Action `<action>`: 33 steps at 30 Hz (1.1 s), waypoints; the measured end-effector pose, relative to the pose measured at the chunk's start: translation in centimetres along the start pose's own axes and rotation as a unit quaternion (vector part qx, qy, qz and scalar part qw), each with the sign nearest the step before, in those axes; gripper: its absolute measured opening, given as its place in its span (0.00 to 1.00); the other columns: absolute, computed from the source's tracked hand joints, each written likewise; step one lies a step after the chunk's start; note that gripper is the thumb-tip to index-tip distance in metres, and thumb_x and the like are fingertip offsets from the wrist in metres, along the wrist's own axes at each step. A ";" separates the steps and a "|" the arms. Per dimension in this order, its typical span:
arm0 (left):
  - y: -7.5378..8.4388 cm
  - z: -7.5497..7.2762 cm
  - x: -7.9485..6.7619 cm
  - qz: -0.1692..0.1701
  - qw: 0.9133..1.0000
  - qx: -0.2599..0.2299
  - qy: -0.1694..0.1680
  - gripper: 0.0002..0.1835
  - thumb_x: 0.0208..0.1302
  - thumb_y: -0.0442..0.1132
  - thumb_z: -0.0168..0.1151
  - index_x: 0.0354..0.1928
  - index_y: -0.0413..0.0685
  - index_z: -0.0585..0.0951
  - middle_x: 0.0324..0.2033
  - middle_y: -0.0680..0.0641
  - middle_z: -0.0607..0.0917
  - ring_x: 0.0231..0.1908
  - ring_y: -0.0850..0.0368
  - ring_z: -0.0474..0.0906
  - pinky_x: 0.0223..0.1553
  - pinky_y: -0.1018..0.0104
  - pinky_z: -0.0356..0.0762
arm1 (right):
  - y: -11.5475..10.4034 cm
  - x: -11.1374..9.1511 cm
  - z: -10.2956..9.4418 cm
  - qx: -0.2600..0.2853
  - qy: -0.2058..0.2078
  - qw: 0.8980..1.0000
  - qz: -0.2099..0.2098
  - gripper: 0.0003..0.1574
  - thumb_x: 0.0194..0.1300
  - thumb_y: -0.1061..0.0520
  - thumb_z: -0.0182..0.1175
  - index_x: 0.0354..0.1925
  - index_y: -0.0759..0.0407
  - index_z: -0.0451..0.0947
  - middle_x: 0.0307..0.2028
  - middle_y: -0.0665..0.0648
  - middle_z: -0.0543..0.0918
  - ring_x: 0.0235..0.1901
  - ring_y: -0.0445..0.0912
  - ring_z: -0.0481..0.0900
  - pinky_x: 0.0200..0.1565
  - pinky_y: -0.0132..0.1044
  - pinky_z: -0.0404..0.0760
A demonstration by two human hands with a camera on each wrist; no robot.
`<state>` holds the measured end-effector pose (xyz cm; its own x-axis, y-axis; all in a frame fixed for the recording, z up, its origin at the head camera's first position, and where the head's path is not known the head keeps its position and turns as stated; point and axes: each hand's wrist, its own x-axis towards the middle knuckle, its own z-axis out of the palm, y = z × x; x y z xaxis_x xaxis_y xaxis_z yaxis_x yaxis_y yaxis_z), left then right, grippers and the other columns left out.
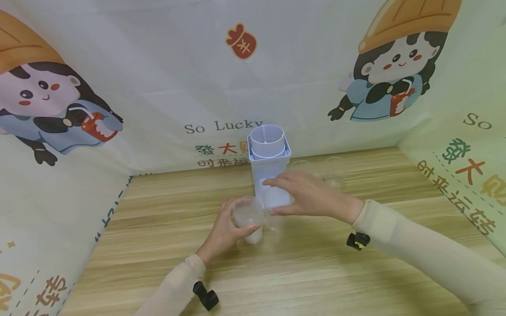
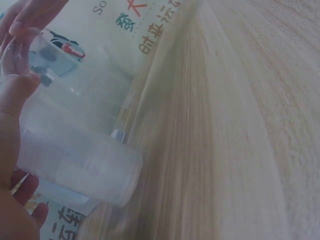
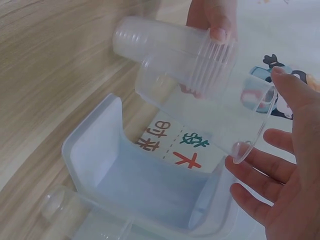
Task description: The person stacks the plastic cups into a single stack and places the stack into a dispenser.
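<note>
My left hand (image 1: 229, 228) grips a stack of nested clear plastic cups (image 3: 210, 60) upright, just above or on the table; which one I cannot tell. Close to its right, my right hand (image 3: 295, 170) holds a single clear plastic cup (image 3: 200, 110) by the rim, thumb on one side and fingers on the other. That cup is beside the stack, and they overlap in the right wrist view. Right behind the hands stands a pale blue-white cup dispenser (image 1: 269, 169), a tall square body with a round tube on top, its lower front partly hidden by my right hand.
More clear cups (image 1: 336, 169) stand on the wood-grain table (image 1: 178, 263), right of the dispenser and partly behind my right hand. A printed cloth (image 1: 170, 79) with cartoon figures and lettering walls the table at the back and both sides.
</note>
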<state>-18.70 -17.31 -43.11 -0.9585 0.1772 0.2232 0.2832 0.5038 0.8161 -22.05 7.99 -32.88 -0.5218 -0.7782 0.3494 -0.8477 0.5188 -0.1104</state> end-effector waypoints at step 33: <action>0.0 0.0 0.0 0.003 1.000 0.000 -0.002 0.35 0.51 0.47 0.77 0.62 0.57 0.75 0.60 0.50 0.77 0.61 0.51 0.66 0.58 0.48 0.69 | 0.1 1.0 -2.5 0.000 0.037 0.999 -0.007 0.41 0.58 0.37 0.68 0.62 0.57 0.74 0.57 0.56 0.83 0.57 0.51 0.80 0.60 0.48 0.77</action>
<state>-18.69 -17.30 -43.11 -0.9570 0.1829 0.2253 0.2880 0.5029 0.8149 -22.37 8.12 -30.23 -0.5010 -0.7576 0.4183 -0.8552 0.5074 -0.1055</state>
